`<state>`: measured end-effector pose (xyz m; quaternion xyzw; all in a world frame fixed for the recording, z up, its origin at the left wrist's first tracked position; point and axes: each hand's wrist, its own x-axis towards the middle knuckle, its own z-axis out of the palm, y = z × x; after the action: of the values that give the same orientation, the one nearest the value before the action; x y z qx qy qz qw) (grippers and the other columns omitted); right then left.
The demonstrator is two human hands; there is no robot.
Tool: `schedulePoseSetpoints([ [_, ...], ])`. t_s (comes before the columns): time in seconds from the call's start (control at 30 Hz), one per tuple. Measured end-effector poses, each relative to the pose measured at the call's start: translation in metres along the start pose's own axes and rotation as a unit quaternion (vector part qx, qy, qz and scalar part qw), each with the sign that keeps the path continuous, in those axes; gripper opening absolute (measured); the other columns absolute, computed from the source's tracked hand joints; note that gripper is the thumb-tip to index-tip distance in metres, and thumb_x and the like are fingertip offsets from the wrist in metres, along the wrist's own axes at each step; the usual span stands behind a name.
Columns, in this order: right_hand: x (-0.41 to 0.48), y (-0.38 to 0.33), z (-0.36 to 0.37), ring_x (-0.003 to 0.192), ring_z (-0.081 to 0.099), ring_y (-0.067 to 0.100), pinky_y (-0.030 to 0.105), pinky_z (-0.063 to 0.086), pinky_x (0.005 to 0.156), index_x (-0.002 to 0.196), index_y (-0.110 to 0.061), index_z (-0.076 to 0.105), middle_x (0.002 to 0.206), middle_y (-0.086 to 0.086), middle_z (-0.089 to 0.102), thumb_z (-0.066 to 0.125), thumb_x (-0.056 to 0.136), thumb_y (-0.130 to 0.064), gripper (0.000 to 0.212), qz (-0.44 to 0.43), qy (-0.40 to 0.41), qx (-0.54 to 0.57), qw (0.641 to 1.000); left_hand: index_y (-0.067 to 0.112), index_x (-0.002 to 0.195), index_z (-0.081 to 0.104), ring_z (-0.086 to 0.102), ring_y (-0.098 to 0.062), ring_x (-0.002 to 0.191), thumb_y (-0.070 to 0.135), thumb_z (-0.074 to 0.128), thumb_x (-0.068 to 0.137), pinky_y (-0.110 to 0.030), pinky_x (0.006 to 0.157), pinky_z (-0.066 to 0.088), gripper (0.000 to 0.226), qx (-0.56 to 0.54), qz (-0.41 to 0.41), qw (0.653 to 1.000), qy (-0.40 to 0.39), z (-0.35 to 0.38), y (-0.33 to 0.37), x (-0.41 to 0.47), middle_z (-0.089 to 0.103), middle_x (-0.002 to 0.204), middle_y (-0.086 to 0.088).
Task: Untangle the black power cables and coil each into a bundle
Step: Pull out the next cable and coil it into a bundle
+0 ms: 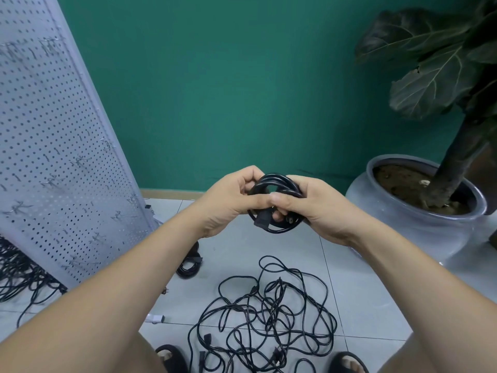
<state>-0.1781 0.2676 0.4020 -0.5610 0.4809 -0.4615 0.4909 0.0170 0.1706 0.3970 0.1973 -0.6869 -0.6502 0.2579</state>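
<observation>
**One Cable Wound Up, a Big Knot to Go**

We hold a coiled cable (274, 180) up in front of us, high above the floor. Our left hand (231, 200) curls its fingers round the left side of the ring. Our right hand (322, 208) grips the right side, and its thumb presses across the loops. A plug (261, 219) hangs at the bottom of the ring, between our two hands.

We think this coil is nearly done, but we see nothing tying it. If one hand lets go too soon, the stiff loops could spring open. The loose plug could also slip out and pull a loop with it.

Right under our hands lies the tangled pile (269, 313) on the floor tiles. If we drop the coil there, it could get mixed in again. A safer spot looks to be beside the finished bundle (188, 267), off to the left near the pegboard (53, 157).

The pile has many crossing loops. If we tug hard on one end, the knots could get tighter. Slow, gentle pulls look best.
</observation>
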Motion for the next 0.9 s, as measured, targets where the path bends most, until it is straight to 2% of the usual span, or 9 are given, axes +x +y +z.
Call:
schedulePoseSetpoints([
  [0.07,-0.002,0.0,-0.002,0.09,0.063,0.019,0.034,0.05,0.086,0.113,-0.004,0.067,0.097,0.008,0.069,0.085,0.093,-0.022,0.032,0.006,-0.015,-0.044,0.999,0.006,0.107,0.055,0.067,-0.027,0.086,0.007,0.081,0.092,-0.037,0.078,0.053,0.03,0.029,0.0,0.999,0.022,-0.001,0.001,0.0,0.073,0.096,-0.016],
  [0.2,-0.004,-0.003,-0.001,0.077,0.052,0.016,0.034,0.046,0.078,0.105,0.0,0.055,0.081,-0.002,0.058,0.085,0.087,-0.005,0.035,0.016,0.023,-0.132,0.991,0.004,0.097,0.053,0.067,-0.025,0.087,0.01,0.081,0.091,-0.041,0.084,0.053,0.03,0.101,0.022,0.993,0.057,0.001,-0.002,0.002,0.076,0.094,-0.021],
  [0.33,-0.004,-0.004,0.01,0.075,0.059,0.015,0.033,0.05,0.072,0.101,-0.011,0.051,0.08,0.0,0.065,0.082,0.096,-0.019,0.032,0.002,0.056,-0.135,0.989,0.018,0.08,0.051,0.045,-0.012,0.064,0.01,0.07,0.083,-0.031,0.062,0.038,0.021,0.308,0.06,0.937,0.154,0.007,-0.001,0.005,0.06,0.072,-0.006],
  [0.43,-0.002,0.0,0.013,0.079,0.063,0.021,0.043,0.051,0.078,0.107,-0.008,0.052,0.082,0.005,0.071,0.07,0.106,-0.032,0.029,0.003,0.07,-0.132,0.989,0.02,0.078,0.049,0.044,-0.012,0.061,0.012,0.068,0.081,-0.031,0.055,0.038,0.021,0.349,0.058,0.917,0.186,0.012,0.0,0.005,0.06,0.067,0.0],
  [0.53,-0.001,0.005,0.013,0.077,0.06,0.02,0.045,0.049,0.077,0.106,-0.009,0.053,0.079,0.005,0.069,0.065,0.108,-0.031,0.025,0.001,0.078,-0.142,0.987,0.026,0.086,0.05,0.053,-0.021,0.059,0.016,0.065,0.08,-0.037,0.053,0.047,0.019,0.363,0.035,0.91,0.199,0.017,0.0,0.006,0.064,0.066,0.0],
  [0.6,-0.002,0.007,0.013,0.076,0.059,0.019,0.044,0.048,0.076,0.105,-0.008,0.053,0.078,0.004,0.068,0.065,0.108,-0.026,0.021,-0.005,0.078,-0.139,0.987,0.032,0.095,0.054,0.058,-0.024,0.059,0.016,0.063,0.079,-0.038,0.052,0.05,0.024,0.359,0.017,0.912,0.198,0.02,0.001,0.004,0.067,0.067,-0.001],
  [0.7,-0.004,0.009,0.013,0.078,0.058,0.021,0.041,0.045,0.074,0.101,-0.009,0.051,0.078,0.005,0.065,0.063,0.109,-0.021,0.019,-0.02,0.068,-0.114,0.991,0.036,0.098,0.062,0.062,-0.014,0.062,0.018,0.066,0.082,-0.03,0.058,0.052,0.025,0.314,-0.009,0.926,0.207,0.022,-0.001,0.0,0.072,0.073,0.002],
  [0.8,-0.004,0.008,0.01,0.076,0.056,0.023,0.035,0.044,0.073,0.098,-0.011,0.049,0.076,0.006,0.06,0.061,0.11,-0.016,0.018,-0.036,0.076,-0.067,0.994,0.024,0.102,0.069,0.068,-0.011,0.079,0.021,0.076,0.087,-0.033,0.081,0.056,0.016,0.172,-0.035,0.97,0.17,0.018,-0.003,-0.003,0.077,0.087,0.001],
  [0.9,-0.004,0.009,0.006,0.076,0.055,0.023,0.035,0.044,0.075,0.097,-0.012,0.048,0.075,0.006,0.057,0.06,0.11,-0.015,0.018,-0.042,0.084,-0.022,0.995,0.007,0.12,0.058,0.072,-0.025,0.096,0.01,0.08,0.091,-0.042,0.098,0.055,0.037,0.041,-0.029,0.995,0.083,0.011,-0.001,-0.005,0.076,0.107,-0.022],
])
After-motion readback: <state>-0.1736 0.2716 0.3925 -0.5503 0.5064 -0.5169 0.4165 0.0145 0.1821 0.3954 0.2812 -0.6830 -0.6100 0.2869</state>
